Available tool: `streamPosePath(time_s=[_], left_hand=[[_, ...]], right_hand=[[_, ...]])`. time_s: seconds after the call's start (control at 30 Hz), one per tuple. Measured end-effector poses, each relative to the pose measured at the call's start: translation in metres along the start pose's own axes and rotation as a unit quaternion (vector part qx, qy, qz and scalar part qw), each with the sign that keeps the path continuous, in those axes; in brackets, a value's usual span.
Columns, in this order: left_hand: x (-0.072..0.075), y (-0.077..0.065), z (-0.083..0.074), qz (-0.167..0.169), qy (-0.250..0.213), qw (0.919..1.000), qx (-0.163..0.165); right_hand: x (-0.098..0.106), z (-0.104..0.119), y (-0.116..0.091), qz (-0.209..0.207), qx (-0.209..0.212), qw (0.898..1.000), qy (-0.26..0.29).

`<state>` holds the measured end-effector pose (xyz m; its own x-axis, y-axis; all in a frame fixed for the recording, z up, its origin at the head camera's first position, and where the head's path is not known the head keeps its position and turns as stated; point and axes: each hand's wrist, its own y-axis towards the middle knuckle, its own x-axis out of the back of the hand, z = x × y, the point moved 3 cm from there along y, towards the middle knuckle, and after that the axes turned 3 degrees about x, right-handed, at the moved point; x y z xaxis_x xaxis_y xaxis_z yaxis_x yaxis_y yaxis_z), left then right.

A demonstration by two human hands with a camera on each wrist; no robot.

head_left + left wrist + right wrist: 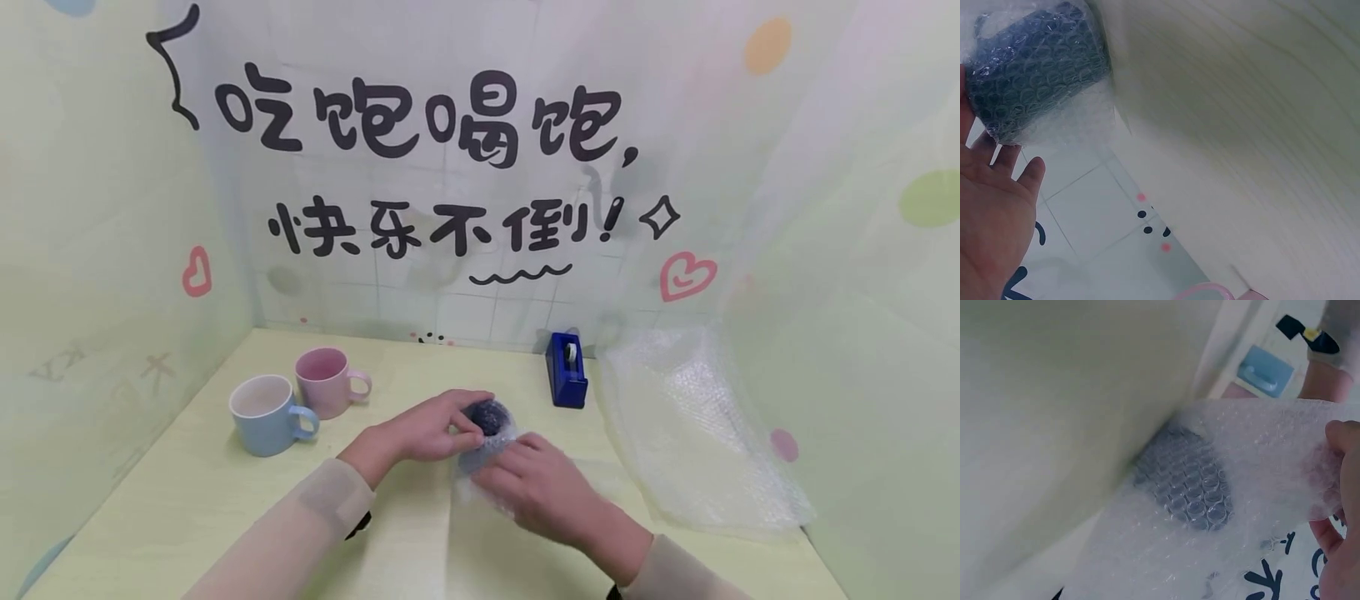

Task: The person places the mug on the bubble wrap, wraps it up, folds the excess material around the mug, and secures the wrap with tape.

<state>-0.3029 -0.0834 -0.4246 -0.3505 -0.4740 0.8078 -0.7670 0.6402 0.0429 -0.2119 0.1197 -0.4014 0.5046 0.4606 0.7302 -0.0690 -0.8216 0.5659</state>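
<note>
Bubble wrap (1260, 444): right hand (540, 487) pinches it, left hand (433, 429) grips the dark object (1038, 65) inside.

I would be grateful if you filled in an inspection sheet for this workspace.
Surface: pale, wood-grained table.
Job's things: dark item, partly covered by clear bubble wrap; what it is cannot be told.
Clutter: blue mug and pink mug, upright at left; blue tape dispenser towards the back; bubble sheet at right.
Grips: left grip holds the dark item; right grip pinches the bubble wrap.
Cables: nothing seen.
Surroundings: pale backdrop with black writing.
</note>
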Motion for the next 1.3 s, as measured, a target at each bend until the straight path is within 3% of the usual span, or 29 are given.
streamPosePath(time_s=[0.13,0.27,0.37,0.6,0.73,0.83,0.93,1.03,1.13,1.23,1.3], left_hand=[[0.002,0.0,0.001,0.006,-0.023,0.9997,-0.002],[0.0,-0.001,0.005,0.009,-0.077,0.997,0.005],[-0.002,-0.002,0.008,0.006,-0.104,0.9945,0.012],[-0.005,-0.001,0.006,-0.014,-0.143,0.9895,0.012],[-0.008,-0.001,0.006,-0.025,-0.129,0.9913,0.012],[-0.009,-0.002,0.006,-0.034,-0.116,0.9927,-0.003],[-0.008,-0.004,0.006,-0.044,-0.117,0.9921,0.002],[-0.006,-0.005,0.006,-0.046,-0.129,0.9902,0.024],[-0.003,-0.003,0.006,-0.047,-0.131,0.9896,0.038],[-0.003,-0.001,0.005,-0.048,-0.125,0.9902,0.039],[-0.003,-0.001,0.005,-0.047,-0.119,0.9913,0.032]], right_hand=[[-0.011,-0.029,0.017,0.006,-0.109,0.992,0.058],[-0.025,-0.048,0.02,0.033,-0.215,0.969,0.119],[-0.032,-0.057,0.02,0.049,-0.243,0.96,0.13],[-0.04,-0.071,0.023,0.055,-0.263,0.951,0.153],[-0.04,-0.072,0.024,0.078,-0.28,0.944,0.157],[-0.04,-0.071,0.024,0.101,-0.31,0.93,0.169],[-0.035,-0.07,0.023,0.101,-0.353,0.914,0.17],[-0.024,-0.069,0.021,0.058,-0.37,0.917,0.14],[-0.012,-0.067,0.02,0.039,-0.334,0.937,0.1],[-0.008,-0.063,0.015,0.109,-0.288,0.947,0.094],[-0.012,-0.059,0.011,0.18,-0.265,0.941,0.111]])
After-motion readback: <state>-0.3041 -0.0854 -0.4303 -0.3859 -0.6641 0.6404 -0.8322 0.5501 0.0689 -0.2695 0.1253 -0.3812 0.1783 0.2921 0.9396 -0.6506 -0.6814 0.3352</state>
